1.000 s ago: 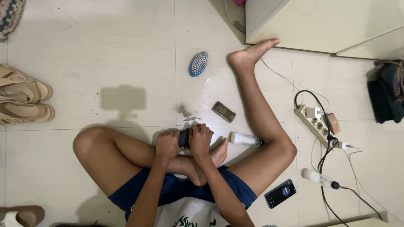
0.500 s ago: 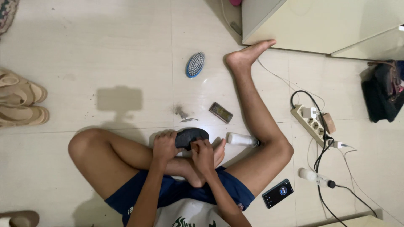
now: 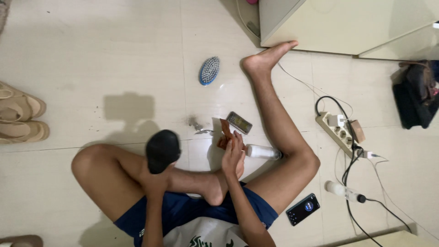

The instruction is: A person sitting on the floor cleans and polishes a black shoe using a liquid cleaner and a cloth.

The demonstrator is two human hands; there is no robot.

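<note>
I sit on a tiled floor with my left leg folded and my right leg stretched out. My left hand [image 3: 154, 180] holds a black shoe [image 3: 162, 149] up above my left knee, its dark side toward the camera. My right hand [image 3: 233, 153] is raised over my foot and grips a thin brown strip [image 3: 226, 132] that looks like an insole or sole piece. A small dark rectangular tin [image 3: 240, 122] lies just beyond it, and a white bottle [image 3: 263, 152] lies against my right leg.
A blue brush [image 3: 209, 70] lies bristles up farther out. Tan sandals [image 3: 20, 118] sit at the left. A power strip [image 3: 340, 130] with cables, a phone [image 3: 302, 209] and a dark bag [image 3: 416, 98] are at the right. A pale cabinet [image 3: 347, 25] stands behind.
The hands have come apart. My left hand swung the black shoe left and up, and my right hand now holds a brown strip that was not visible before.
</note>
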